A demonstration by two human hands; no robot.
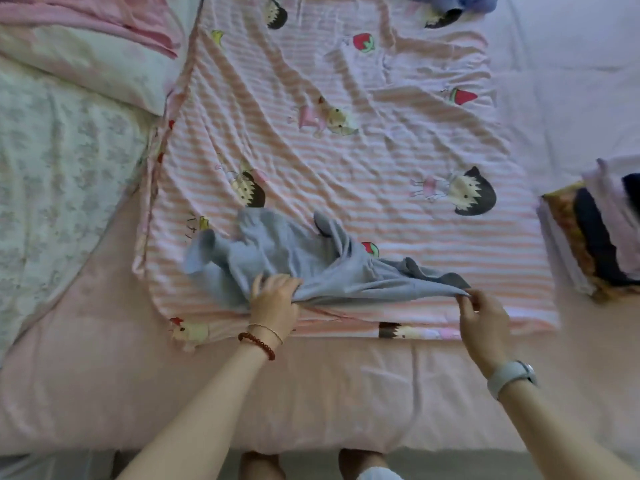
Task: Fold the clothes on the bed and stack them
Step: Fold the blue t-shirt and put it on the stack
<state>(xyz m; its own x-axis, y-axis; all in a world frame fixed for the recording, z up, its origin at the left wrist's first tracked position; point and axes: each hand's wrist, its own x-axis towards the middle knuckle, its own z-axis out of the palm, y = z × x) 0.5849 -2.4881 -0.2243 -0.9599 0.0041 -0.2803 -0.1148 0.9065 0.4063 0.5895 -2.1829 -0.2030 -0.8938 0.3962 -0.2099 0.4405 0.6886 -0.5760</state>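
One crumpled light-grey cotton garment [304, 268], lower centre of frame, on the pink-striped cartoon-print sheet [363, 140]. Left hand [273, 303] bunches its near edge; right hand [483, 317] pinches its right corner. One folded stack [595, 237], maybe four or five pieces, at right edge.

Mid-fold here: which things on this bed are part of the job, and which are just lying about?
Job: grey garment, gripped by left hand and right hand; folded stack; blue garment waiting at the far edge.
Lying about: striped cartoon sheet, pillow, floral quilt.
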